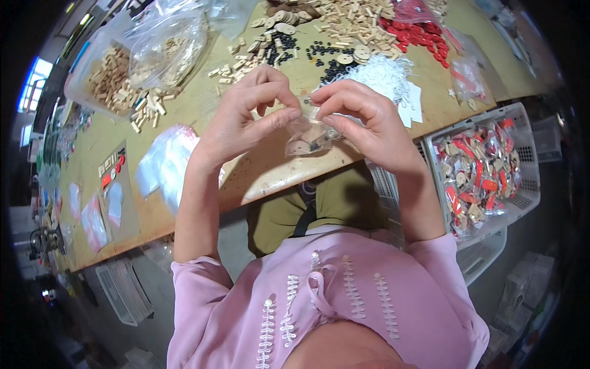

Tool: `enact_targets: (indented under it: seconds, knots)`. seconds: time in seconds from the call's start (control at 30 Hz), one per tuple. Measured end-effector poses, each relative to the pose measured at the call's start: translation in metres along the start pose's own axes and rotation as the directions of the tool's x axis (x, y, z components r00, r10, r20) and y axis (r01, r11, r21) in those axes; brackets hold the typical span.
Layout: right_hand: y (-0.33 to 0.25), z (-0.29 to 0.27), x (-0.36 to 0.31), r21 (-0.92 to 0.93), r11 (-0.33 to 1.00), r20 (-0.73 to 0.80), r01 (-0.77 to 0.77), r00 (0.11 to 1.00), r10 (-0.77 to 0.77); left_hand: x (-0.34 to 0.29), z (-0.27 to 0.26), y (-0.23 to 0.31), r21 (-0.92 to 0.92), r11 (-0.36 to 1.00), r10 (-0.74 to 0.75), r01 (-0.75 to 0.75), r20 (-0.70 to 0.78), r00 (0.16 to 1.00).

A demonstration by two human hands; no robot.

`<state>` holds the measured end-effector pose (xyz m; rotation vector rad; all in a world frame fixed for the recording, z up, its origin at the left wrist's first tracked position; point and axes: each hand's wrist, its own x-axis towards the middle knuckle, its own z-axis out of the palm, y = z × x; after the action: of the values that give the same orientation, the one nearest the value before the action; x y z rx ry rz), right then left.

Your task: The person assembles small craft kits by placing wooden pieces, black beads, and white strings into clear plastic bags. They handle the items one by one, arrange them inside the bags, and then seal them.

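Note:
Between my hands, just over the table's front edge, hangs a small clear plastic bag (309, 140) with wooden pieces and a few dark bits inside. My left hand (255, 111) pinches the bag's top at one side with thumb and forefinger. My right hand (367, 120) grips the opposite side of the top, its fingers bent and pressed together. A heap of white string loops (384, 80) lies just beyond my right hand. Black beads (279, 49) are scattered on the table past both hands.
A pile of flat clear bags (169, 161) lies left of my left arm. Wooden blocks fill a plastic tub (101, 80) at the far left; red pieces (421, 40) lie far right. A white crate (522, 178) of filled bags stands right of the table (258, 175).

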<state>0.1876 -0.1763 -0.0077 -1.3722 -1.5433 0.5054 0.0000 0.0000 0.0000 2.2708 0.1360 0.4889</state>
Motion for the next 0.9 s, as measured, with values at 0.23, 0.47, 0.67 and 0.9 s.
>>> enact_targets:
  seconds: [0.23,0.47,0.67,0.9]
  knots:
    - [0.003,-0.023,-0.009,-0.065,0.997,-0.047,0.033,0.998,-0.036,0.024,0.027,0.013,-0.175,0.966,0.192,-0.192,-0.017,0.981]
    - [0.015,-0.021,-0.005,0.146,0.988,-0.005,-0.048,0.999,0.05,0.022,0.025,-0.009,-0.208,0.961,0.173,-0.182,-0.061,0.983]
    - [0.094,-0.066,0.012,0.164,0.94,-0.317,-0.299,0.886,0.337,0.003,0.03,-0.015,-0.29,0.954,-0.021,-0.078,-0.321,0.947]
    - [0.225,-0.178,0.04,-0.335,0.59,-0.616,-0.735,0.644,0.453,0.008,0.027,-0.013,-0.132,0.991,-0.015,-0.034,-0.357,0.934]
